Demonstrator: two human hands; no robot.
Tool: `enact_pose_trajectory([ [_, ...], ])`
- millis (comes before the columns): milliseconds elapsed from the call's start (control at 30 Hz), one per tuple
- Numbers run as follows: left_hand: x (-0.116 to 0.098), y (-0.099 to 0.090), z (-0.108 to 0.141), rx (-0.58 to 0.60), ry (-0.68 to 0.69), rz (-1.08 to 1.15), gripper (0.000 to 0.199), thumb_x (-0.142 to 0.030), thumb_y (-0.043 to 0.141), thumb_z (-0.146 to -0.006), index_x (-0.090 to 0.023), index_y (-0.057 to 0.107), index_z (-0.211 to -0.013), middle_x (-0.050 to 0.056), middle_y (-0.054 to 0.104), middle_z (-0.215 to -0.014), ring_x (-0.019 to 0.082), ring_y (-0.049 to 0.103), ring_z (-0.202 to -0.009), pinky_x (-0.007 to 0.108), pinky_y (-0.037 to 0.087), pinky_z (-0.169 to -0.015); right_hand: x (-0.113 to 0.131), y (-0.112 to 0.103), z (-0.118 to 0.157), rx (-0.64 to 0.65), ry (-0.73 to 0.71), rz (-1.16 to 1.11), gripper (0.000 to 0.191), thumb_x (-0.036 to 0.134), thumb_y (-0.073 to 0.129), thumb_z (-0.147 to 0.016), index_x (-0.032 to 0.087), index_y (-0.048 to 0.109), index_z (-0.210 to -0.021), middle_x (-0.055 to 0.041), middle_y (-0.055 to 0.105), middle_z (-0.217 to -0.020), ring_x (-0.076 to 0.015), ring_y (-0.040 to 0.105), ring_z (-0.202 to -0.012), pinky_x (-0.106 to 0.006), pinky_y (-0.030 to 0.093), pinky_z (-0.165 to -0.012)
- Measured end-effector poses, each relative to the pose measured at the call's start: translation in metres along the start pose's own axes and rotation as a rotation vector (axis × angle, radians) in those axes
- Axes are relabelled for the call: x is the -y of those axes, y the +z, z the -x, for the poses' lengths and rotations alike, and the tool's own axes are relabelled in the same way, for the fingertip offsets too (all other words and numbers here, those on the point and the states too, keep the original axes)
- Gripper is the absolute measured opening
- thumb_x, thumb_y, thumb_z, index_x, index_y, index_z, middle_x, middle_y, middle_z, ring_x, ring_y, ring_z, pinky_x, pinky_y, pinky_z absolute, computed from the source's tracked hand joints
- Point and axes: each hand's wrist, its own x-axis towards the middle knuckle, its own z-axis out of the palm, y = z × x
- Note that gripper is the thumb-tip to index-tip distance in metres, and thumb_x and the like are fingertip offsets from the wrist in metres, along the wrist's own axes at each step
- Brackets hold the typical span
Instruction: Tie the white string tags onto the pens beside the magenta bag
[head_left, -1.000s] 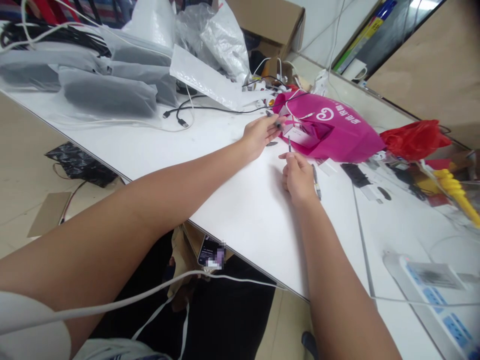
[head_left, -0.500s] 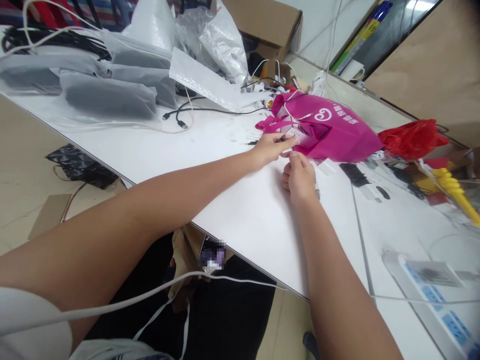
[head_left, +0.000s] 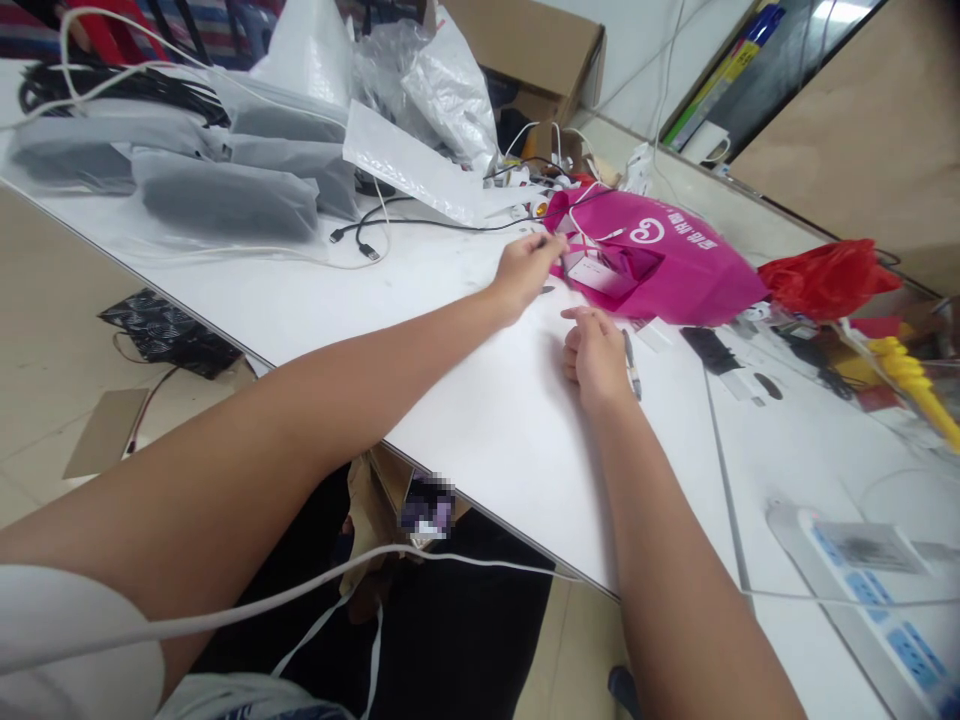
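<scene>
My left hand [head_left: 525,272] is closed at the mouth of a magenta bag [head_left: 697,265], its fingertips pressed together. A bit of something dark shows at those fingers, too small to name. Just right of them, a small white box [head_left: 598,274] lies partly in the bag's opening. My right hand [head_left: 596,352] rests on the white table nearer to me, fingers curled and index finger partly stretched toward the left. Whatever its curled fingers hold, if anything, is hidden. A slim grey pen-like thing [head_left: 633,365] shows along this hand's right side; whether it is held cannot be told.
Grey plastic-wrapped packages [head_left: 225,195] lie at the left, near a black cable [head_left: 420,225]. Clear plastic bags [head_left: 450,90] stand behind. To the right are a red bag [head_left: 825,278] and a white-and-blue power strip [head_left: 874,600]. A white cord [head_left: 300,600] crosses before me.
My left hand has moved up and left, away from my right hand and the white box, which now shows more fully. My right hand stays almost in place.
</scene>
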Motion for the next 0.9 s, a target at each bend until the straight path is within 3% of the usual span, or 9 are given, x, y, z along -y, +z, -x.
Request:
enact_pose_trajectory([
  [67,-0.004,-0.011,-0.011,-0.032,0.147,-0.118,0.034,-0.034,0.055,-0.116,-0.023,0.055,-0.084,0.001,0.064,-0.085,0.017,0.062,-0.089,0.034,0.053,-0.088,0.000,0.000,0.000,-0.019,0.011,0.002,0.015,0.030,0.055,-0.109,0.025,0.061,-0.096,0.0126,0.031,-0.057,-0.0080,0.022,-0.043,-0.021,0.013,-0.041],
  [167,-0.005,-0.026,-0.016,0.091,0.356,-0.415,0.035,-0.031,0.055,-0.113,-0.024,0.053,-0.079,0.002,0.066,-0.085,0.020,0.062,-0.090,0.038,0.053,-0.092,0.000,0.000,0.000,-0.038,0.013,0.006,0.015,0.031,0.054,-0.108,0.025,0.060,-0.096,0.0128,0.031,-0.057,-0.0083,0.024,-0.043,-0.020,0.013,-0.041],
  [267,0.000,-0.035,-0.013,0.251,0.406,-0.777,0.027,-0.033,0.060,-0.108,-0.024,0.065,-0.083,0.006,0.074,-0.092,0.024,0.067,-0.092,0.042,0.053,-0.090,0.000,0.000,0.000,-0.045,0.011,0.010,0.014,0.031,0.054,-0.108,0.025,0.060,-0.097,0.0131,0.031,-0.056,-0.0082,0.023,-0.042,-0.020,0.013,-0.041],
  [367,0.007,-0.040,-0.011,0.348,0.438,-1.004,0.020,-0.034,0.065,-0.104,-0.022,0.076,-0.093,0.010,0.081,-0.105,0.029,0.072,-0.105,0.043,0.052,-0.094,0.001,0.000,0.000,-0.052,0.029,0.016,0.015,0.029,0.052,-0.108,0.025,0.060,-0.097,0.0131,0.031,-0.056,-0.0084,0.023,-0.042,-0.020,0.012,-0.041],
  [500,0.009,-0.044,-0.015,0.302,0.419,-1.076,0.022,-0.036,0.067,-0.103,-0.023,0.083,-0.112,0.011,0.083,-0.116,0.031,0.074,-0.115,0.043,0.053,-0.100,0.002,0.001,0.000,-0.064,0.045,0.022,0.014,0.027,0.052,-0.108,0.025,0.059,-0.095,0.0130,0.032,-0.055,-0.0087,0.023,-0.042,-0.021,0.012,-0.041],
  [667,0.001,-0.046,-0.017,0.199,0.395,-1.039,0.039,-0.030,0.048,-0.110,-0.019,0.082,-0.124,0.016,0.078,-0.129,0.033,0.072,-0.123,0.048,0.054,-0.111,0.001,0.001,-0.002,-0.087,0.049,0.012,0.011,0.022,0.051,-0.107,0.027,0.057,-0.099,0.0137,0.032,-0.054,-0.0095,0.023,-0.042,-0.020,0.013,-0.042],
  [800,0.003,-0.044,-0.017,0.282,0.410,-0.974,0.048,-0.028,0.039,-0.110,-0.023,0.082,-0.129,0.015,0.071,-0.141,0.032,0.070,-0.128,0.053,0.054,-0.120,0.002,0.001,-0.001,-0.092,0.052,0.019,0.011,0.021,0.051,-0.107,0.027,0.056,-0.099,0.0133,0.035,-0.054,-0.0098,0.024,-0.043,-0.020,0.014,-0.042],
  [900,0.011,-0.044,-0.017,0.411,0.422,-0.988,0.048,-0.030,0.041,-0.108,-0.023,0.084,-0.128,0.015,0.070,-0.142,0.031,0.071,-0.126,0.051,0.054,-0.121,0.002,0.001,-0.001,-0.096,0.053,0.025,0.011,0.022,0.050,-0.107,0.027,0.057,-0.100,0.0132,0.034,-0.054,-0.0097,0.025,-0.042,-0.020,0.014,-0.042],
])
